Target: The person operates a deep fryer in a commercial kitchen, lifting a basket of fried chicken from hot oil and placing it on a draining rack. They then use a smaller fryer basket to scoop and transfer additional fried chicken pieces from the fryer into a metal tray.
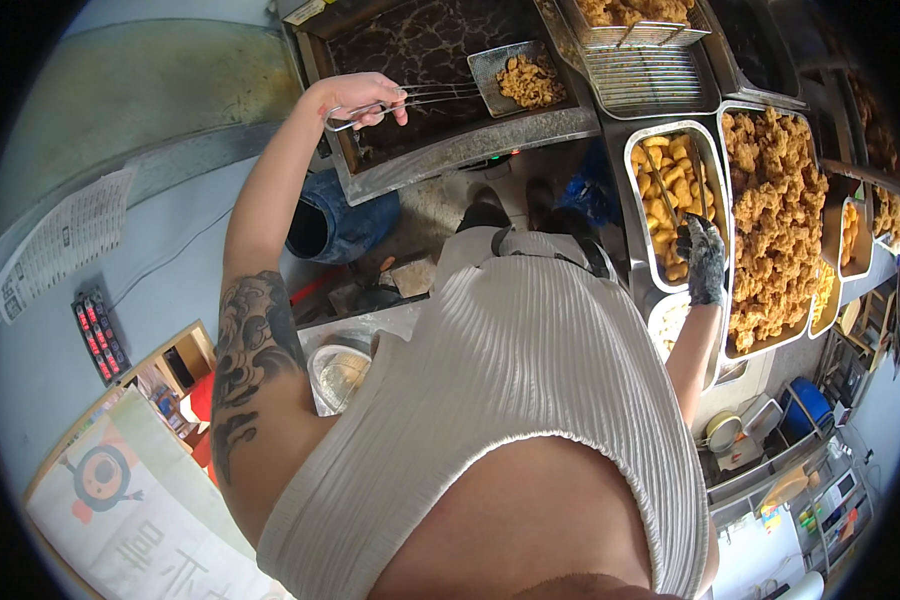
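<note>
My bare left hand [364,97] is closed on the wire handle [435,96] of a mesh frying basket [482,71], over the dark oil [420,45] of a fryer. Fried pieces [531,81] lie in the basket. My right hand [701,259], in a dark soiled glove, grips metal tongs [661,184] whose arms reach into a steel tray [631,161] of golden nuggets [675,176]. Beside it, a larger tray [727,150] is heaped with fried chicken pieces [772,225].
A wire draining rack [645,79] stands beyond the nugget tray, with a basket of fried pieces at its far end. A blue barrel [352,217] is on the floor below the fryer's front edge [480,150]. A round sieve [341,375] lies at my left side.
</note>
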A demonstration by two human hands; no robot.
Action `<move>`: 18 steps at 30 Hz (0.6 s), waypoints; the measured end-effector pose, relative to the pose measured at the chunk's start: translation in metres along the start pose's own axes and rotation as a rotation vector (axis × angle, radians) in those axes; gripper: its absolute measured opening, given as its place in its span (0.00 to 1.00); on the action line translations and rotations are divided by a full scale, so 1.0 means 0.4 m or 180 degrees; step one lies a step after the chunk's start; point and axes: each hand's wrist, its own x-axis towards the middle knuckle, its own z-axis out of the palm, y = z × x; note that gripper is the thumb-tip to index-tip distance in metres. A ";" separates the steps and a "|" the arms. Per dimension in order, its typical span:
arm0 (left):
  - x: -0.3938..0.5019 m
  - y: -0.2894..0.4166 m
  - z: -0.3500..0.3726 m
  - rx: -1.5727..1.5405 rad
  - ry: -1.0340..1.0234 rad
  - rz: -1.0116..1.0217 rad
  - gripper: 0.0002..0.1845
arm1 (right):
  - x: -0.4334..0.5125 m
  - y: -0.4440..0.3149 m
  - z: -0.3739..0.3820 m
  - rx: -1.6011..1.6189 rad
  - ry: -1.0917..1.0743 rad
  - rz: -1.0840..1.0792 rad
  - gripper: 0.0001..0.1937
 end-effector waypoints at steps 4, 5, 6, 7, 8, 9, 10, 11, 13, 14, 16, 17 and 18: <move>-0.032 -0.017 0.002 -0.0022 0.0103 -0.0051 0.14 | 0.007 -0.015 0.006 -0.0068 0.0026 -0.0087 0.15; -0.037 -0.022 0.000 -0.0035 0.0117 -0.0071 0.14 | 0.010 -0.016 0.007 0.0011 -0.0016 -0.0083 0.15; -0.042 -0.027 -0.003 -0.0100 0.0110 -0.0074 0.14 | 0.011 -0.016 0.007 0.0036 -0.0054 -0.0085 0.14; -0.047 -0.032 -0.008 -0.0120 0.0148 -0.0135 0.14 | 0.012 -0.015 0.007 -0.0052 -0.0031 -0.0134 0.14; -0.052 -0.039 -0.012 -0.0147 0.0171 -0.0175 0.14 | 0.013 -0.013 0.008 -0.0031 -0.0029 -0.0126 0.14; -0.055 -0.045 -0.017 -0.0176 0.0197 -0.0215 0.14 | 0.012 -0.011 0.009 -0.0022 -0.0083 -0.0146 0.14; -0.056 -0.050 -0.024 -0.0193 0.0211 -0.0260 0.13 | 0.013 -0.009 0.009 -0.0069 -0.0093 -0.0175 0.14; -0.055 -0.054 -0.030 -0.0180 0.0224 -0.0285 0.13 | 0.013 -0.006 0.011 -0.0073 -0.0041 -0.0069 0.14; -0.047 -0.058 -0.040 -0.0152 0.0271 -0.0341 0.13 | 0.016 0.001 0.015 -0.0051 -0.0099 -0.0058 0.14; -0.039 -0.058 -0.044 -0.0113 0.0217 -0.0361 0.13 | 0.018 0.006 0.019 -0.0019 -0.0112 -0.0035 0.14; -0.015 -0.054 -0.044 -0.0018 0.0146 -0.0414 0.13 | 0.022 0.017 0.022 -0.0049 -0.0091 0.0011 0.13; -0.003 -0.050 -0.042 0.0007 0.0137 -0.0420 0.13 | 0.025 0.023 0.021 -0.0027 -0.0103 0.0037 0.13; 0.009 -0.045 -0.037 0.0030 0.0126 -0.0426 0.14 | 0.027 0.029 0.021 -0.0089 -0.0094 0.0011 0.14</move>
